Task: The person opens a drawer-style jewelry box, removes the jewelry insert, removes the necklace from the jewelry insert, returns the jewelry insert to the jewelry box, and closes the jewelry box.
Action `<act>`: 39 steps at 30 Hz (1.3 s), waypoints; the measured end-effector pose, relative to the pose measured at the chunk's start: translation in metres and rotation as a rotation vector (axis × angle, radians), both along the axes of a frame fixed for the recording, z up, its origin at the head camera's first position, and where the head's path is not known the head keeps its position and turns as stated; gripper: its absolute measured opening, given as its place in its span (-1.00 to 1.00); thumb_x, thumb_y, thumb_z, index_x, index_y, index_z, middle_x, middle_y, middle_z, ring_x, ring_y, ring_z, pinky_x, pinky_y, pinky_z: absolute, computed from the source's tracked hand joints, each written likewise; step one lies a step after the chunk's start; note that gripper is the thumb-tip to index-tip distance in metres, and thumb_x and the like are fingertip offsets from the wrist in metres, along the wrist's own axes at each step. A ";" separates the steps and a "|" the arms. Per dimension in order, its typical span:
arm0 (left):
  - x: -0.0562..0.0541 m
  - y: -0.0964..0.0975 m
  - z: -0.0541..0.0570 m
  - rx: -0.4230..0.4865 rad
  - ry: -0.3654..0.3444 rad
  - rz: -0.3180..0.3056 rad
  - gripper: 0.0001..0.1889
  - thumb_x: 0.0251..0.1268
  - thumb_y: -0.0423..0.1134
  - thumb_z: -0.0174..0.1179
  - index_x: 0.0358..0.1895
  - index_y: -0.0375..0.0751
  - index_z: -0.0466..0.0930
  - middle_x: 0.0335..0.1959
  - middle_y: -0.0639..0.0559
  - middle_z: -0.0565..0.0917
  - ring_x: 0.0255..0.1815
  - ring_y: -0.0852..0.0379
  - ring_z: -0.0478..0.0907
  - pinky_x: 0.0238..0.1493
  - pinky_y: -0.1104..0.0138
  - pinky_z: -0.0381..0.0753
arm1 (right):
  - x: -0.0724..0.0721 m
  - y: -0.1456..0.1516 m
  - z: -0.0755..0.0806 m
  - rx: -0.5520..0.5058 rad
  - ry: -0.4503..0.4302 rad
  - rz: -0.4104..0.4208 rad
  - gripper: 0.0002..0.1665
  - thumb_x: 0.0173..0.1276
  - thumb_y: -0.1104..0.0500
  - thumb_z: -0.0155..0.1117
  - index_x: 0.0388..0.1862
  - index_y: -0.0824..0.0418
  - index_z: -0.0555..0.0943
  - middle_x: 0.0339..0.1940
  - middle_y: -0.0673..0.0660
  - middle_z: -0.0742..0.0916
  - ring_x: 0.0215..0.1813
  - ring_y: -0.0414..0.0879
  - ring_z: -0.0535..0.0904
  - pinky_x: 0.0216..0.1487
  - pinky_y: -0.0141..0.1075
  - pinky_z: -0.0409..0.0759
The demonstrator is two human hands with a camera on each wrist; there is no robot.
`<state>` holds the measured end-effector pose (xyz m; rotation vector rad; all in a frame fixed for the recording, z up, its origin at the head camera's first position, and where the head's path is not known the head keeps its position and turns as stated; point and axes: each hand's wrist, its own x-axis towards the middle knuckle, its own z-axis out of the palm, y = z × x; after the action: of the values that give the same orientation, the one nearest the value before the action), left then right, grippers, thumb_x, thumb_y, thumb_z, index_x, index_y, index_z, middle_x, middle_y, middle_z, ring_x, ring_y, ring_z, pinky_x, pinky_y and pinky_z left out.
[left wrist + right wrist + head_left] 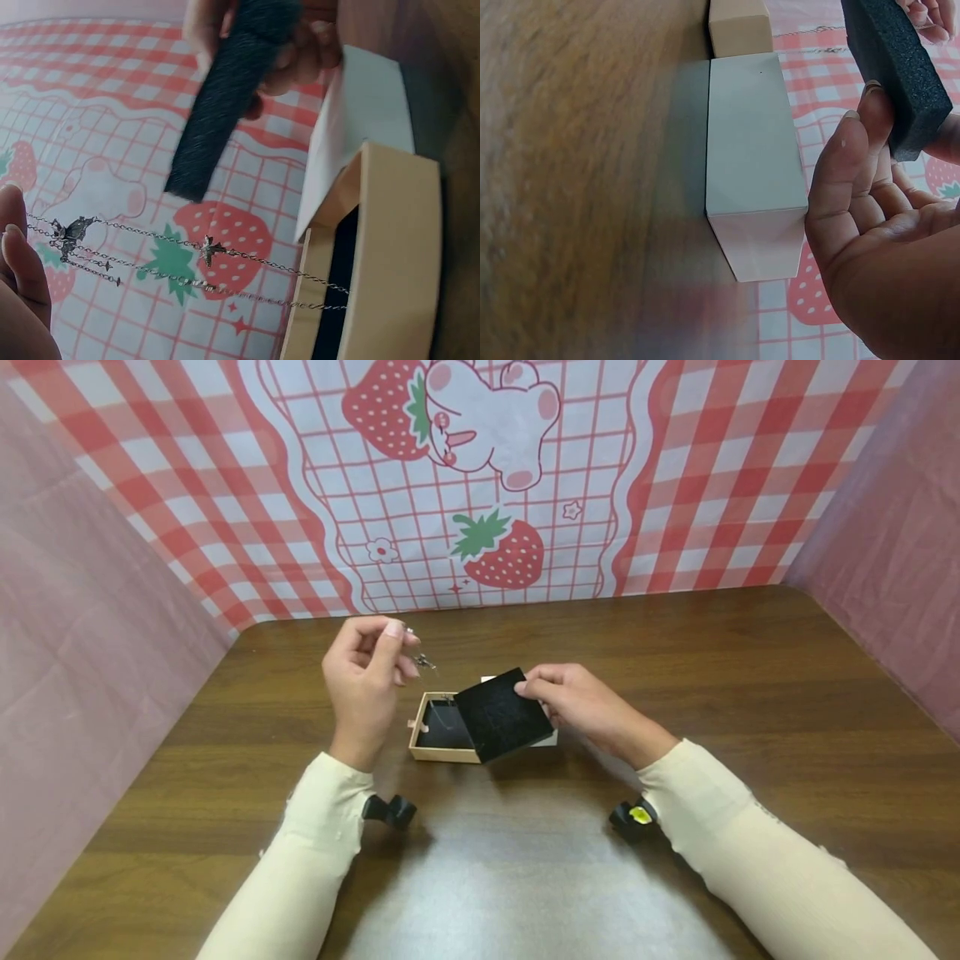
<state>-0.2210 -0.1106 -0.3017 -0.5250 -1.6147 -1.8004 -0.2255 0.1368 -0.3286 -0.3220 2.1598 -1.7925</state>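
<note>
A silver chain necklace (210, 251) with a butterfly pendant (71, 234) and a smaller charm hangs from my left hand (367, 681), pinched between thumb and fingers. Its lower end runs down into an open tan drawer box (447, 755) with a dark inside. My right hand (581, 702) grips a black foam pad (502, 717) by its right edge, thumb on top and fingers beneath. The pad is tilted above the right part of the drawer. Behind and under it, a white box sleeve (754, 135) stands on the table, joined end to end with the drawer.
Brown wooden table (225, 777) underneath. A red-and-white checked cloth (697, 485) with strawberries hangs behind it, and pink cloth (97, 610) closes both sides. Black straps (390, 812) with small devices sit at both wrists. A short ribbon tab (412, 725) sticks out from the drawer's left end.
</note>
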 end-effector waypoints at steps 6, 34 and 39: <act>-0.003 -0.010 0.005 0.038 -0.032 0.031 -0.92 0.43 -0.34 0.19 -0.25 -0.29 0.59 -0.43 -0.11 0.68 -0.70 0.17 0.50 -0.66 0.42 0.48 | -0.001 0.000 0.000 0.047 0.028 -0.004 -0.73 0.46 0.12 0.19 -0.19 0.34 0.63 -0.35 0.12 0.62 -0.36 -0.11 0.47 -0.30 -0.25 0.48; -0.015 -0.039 0.012 0.207 -0.011 0.087 -0.92 0.37 -0.41 0.19 -0.33 -0.25 0.60 -0.51 -0.14 0.65 -0.74 0.18 0.48 -0.70 0.43 0.45 | -0.001 -0.003 -0.005 0.107 0.074 -0.028 -0.75 0.46 0.10 0.21 -0.27 0.29 0.61 -0.55 0.07 0.50 -0.42 -0.06 0.40 -0.37 -0.25 0.41; -0.016 -0.040 0.013 0.216 -0.019 0.079 -0.93 0.37 -0.42 0.19 -0.33 -0.29 0.59 -0.52 -0.14 0.64 -0.73 0.17 0.47 -0.70 0.42 0.45 | 0.000 -0.002 -0.005 0.118 0.083 -0.030 -0.74 0.46 0.09 0.21 -0.27 0.29 0.61 -0.50 0.08 0.51 -0.38 -0.04 0.41 -0.35 -0.24 0.41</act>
<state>-0.2373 -0.1505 -0.2886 -0.3415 -1.4108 -1.8965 -0.2260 0.1346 -0.3331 -0.3428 2.3277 -1.6861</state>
